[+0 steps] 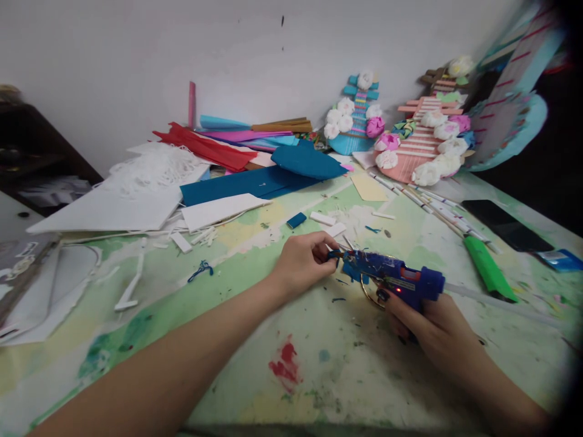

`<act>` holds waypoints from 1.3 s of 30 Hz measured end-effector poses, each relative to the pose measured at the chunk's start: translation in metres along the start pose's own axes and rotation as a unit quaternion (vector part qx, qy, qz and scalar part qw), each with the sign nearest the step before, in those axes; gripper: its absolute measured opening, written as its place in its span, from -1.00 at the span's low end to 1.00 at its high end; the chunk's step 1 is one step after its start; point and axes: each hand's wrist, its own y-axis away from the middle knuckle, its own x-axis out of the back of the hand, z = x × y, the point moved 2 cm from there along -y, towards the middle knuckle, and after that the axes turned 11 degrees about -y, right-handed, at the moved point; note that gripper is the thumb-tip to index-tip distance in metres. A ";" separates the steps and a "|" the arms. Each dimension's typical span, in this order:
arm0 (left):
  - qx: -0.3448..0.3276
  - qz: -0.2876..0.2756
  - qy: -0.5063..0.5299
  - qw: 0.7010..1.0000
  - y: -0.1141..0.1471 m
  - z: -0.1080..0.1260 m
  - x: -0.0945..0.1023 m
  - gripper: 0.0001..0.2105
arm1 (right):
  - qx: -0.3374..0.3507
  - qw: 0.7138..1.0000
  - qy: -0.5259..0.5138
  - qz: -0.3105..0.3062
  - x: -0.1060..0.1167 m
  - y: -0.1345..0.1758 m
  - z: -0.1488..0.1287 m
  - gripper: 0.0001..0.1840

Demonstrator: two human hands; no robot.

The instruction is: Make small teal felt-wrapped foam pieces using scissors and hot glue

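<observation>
My right hand [423, 321] is wrapped round the handle of a blue hot glue gun [378, 265], its small red light lit and a clear glue stick [501, 303] sticking out of its back. The nozzle points left, at the fingertips of my left hand [305, 258]. Those fingers are closed on a small blue piece [334, 254], touching or almost touching the nozzle; its exact shape is partly hidden. A gold-coloured ring [364, 288] shows below the gun. Just beyond my left hand lie a small blue block [296, 220] and white foam strips [322, 218].
Blue sheets [255, 182], red crepe paper [204, 145] and white foam board [113, 209] are piled at the back left. Flower-decorated guitar-shaped crafts [353, 139] lean at the back right. Markers [437, 212], a green box cutter [489, 267] and a phone [505, 224] lie on the right.
</observation>
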 end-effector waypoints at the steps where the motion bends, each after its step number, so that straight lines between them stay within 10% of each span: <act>1: 0.001 -0.001 -0.001 1.000 0.000 0.000 0.000 -0.85 | 0.001 1.000 0.003 0.002 0.000 0.000 0.000 -0.56; 39: -0.005 -0.011 -0.005 1.000 0.001 -0.001 0.000 -0.86 | 0.047 0.994 0.089 0.050 0.007 0.002 0.003 -0.65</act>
